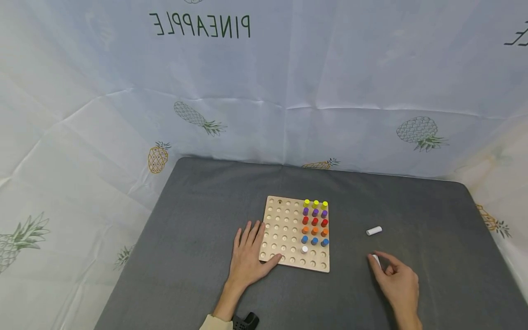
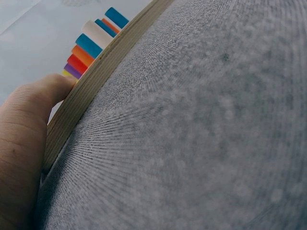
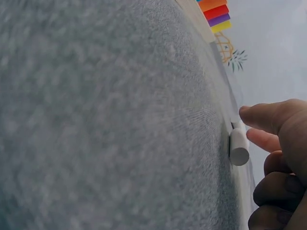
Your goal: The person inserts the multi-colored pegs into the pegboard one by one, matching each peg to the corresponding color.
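A wooden pegboard (image 1: 284, 236) lies on the grey table. Its right-hand columns carry short rows of yellow (image 1: 316, 204), purple (image 1: 315, 212), red (image 1: 315, 221), orange (image 1: 315, 231) and blue pegs (image 1: 314, 241), with one white peg (image 1: 304, 250) below. My left hand (image 1: 247, 263) rests at the board's lower left corner, fingers spread along the side and thumb over the front edge. My right hand (image 1: 396, 279) has thumb and index finger around a loose white peg (image 3: 239, 148) lying on the table. In the right wrist view, the thumb looks apart from that peg.
Another loose white peg (image 1: 374, 230) lies farther back, right of the board. The grey table (image 1: 206, 197) meets a hanging pineapple-print cloth (image 1: 264, 123) at the back and sides. A black strap device (image 1: 246, 321) sits at my left wrist.
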A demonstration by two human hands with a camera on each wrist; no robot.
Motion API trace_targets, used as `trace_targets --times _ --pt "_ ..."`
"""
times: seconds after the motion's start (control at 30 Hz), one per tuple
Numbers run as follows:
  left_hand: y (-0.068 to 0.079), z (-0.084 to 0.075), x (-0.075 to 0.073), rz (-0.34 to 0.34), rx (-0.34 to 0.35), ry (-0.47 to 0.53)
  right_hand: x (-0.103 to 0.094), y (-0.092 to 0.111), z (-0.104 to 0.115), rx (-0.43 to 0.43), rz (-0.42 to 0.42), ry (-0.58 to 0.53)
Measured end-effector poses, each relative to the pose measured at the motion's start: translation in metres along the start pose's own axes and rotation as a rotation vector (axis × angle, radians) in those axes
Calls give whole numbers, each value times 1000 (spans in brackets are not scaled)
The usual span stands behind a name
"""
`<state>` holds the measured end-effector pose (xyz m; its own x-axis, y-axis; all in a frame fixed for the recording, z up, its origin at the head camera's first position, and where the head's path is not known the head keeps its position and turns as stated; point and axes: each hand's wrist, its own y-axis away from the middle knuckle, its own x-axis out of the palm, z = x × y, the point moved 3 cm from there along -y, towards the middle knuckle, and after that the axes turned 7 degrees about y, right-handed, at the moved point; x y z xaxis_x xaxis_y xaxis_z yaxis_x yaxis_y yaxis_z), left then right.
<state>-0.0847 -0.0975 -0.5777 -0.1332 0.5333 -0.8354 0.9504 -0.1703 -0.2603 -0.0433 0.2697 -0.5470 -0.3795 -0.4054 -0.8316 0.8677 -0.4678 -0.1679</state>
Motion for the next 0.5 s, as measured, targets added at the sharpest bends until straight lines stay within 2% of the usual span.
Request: trace_targets --times 0.23,0.5 --pt "0 0 0 -3 4 5 -1 1 -3 119 127 61" --pt "0 -1 -1 3 -2 6 -1 0 -6 154 186 94"
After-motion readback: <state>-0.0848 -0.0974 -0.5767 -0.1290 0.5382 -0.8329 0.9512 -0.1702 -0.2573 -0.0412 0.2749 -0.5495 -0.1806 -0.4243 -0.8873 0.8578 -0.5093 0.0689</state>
